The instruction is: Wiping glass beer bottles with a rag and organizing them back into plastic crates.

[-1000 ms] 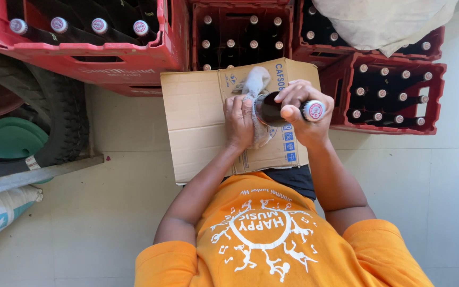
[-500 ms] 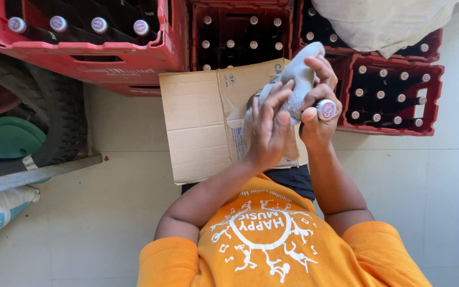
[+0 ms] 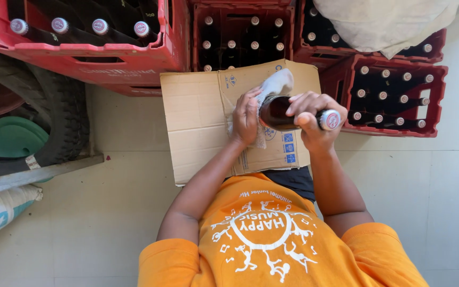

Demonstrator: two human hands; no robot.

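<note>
The right hand point(image 3: 310, 118) is closed around the neck end of a dark brown glass bottle point(image 3: 280, 112), fingers curled over the top and thumb beneath, so that the bottle lies nearly level with its capped end point(image 3: 329, 119) pointing to the person's right. The left hand point(image 3: 247, 116) is wrapped about the base end of the same bottle, pressing a pale grey cloth point(image 3: 274, 85) against the glass; part of the cloth sticks up past the fingers and part hangs below the palm. Bottle and cloth are held in the air just above a flattened brown cardboard sheet point(image 3: 197, 114) that lies on the pale tiled floor point(image 3: 96, 223) in front of the person, who wears an orange printed T-shirt point(image 3: 272, 244). Beyond the cardboard stands a row of red plastic crates point(image 3: 243, 37) filled with upright dark capped bottles; a nearer red crate point(image 3: 394, 95) sits just to the right of the hands, and a larger one point(image 3: 86, 42) is at the upper left. An off-white fabric sack point(image 3: 389, 24) rests over the crates at the upper right. At the far left are a black rubber tyre point(image 3: 54, 122), a round green lid point(image 3: 17, 139) and a white woven bag point(image 3: 1, 210).
</note>
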